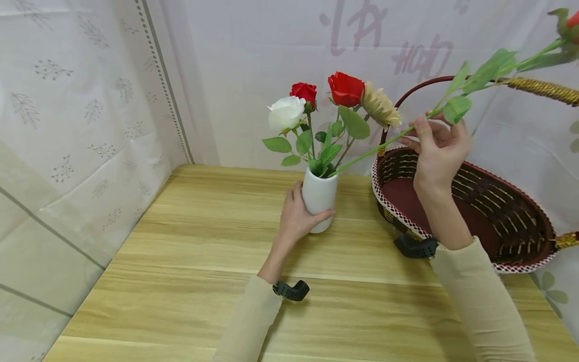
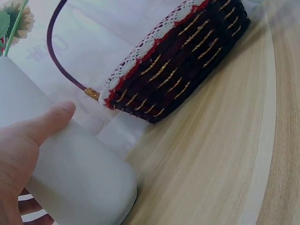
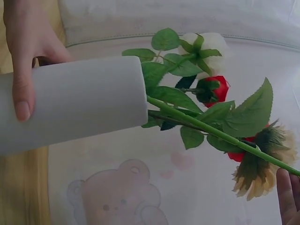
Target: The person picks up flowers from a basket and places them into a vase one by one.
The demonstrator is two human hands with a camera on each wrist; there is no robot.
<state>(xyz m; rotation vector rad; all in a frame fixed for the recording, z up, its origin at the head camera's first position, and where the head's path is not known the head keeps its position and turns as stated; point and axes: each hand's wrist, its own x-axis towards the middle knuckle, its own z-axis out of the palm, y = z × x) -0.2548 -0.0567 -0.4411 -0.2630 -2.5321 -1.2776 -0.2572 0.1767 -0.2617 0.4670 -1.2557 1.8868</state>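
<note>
My left hand (image 1: 298, 215) grips the white vase (image 1: 319, 198) low on its side, thumb across the front. Out of the vase rise a white rose (image 1: 287, 113), two red roses (image 1: 346, 89) and a beige flower (image 1: 381, 104) with green leaves. To the right, my right hand (image 1: 441, 146) pinches the long green stem (image 1: 389, 142) of another red flower (image 1: 572, 25), partly cut off at the frame's edge. This stem slants down to the left, and its lower end is at the vase mouth. In the right wrist view the stem (image 3: 201, 123) enters the vase opening.
A dark woven basket (image 1: 502, 211) with lace trim and a tall handle (image 1: 543, 90) stands at the right, under my right forearm. The wooden table (image 1: 203, 241) meets patterned cloth (image 1: 244, 85) at the back and left.
</note>
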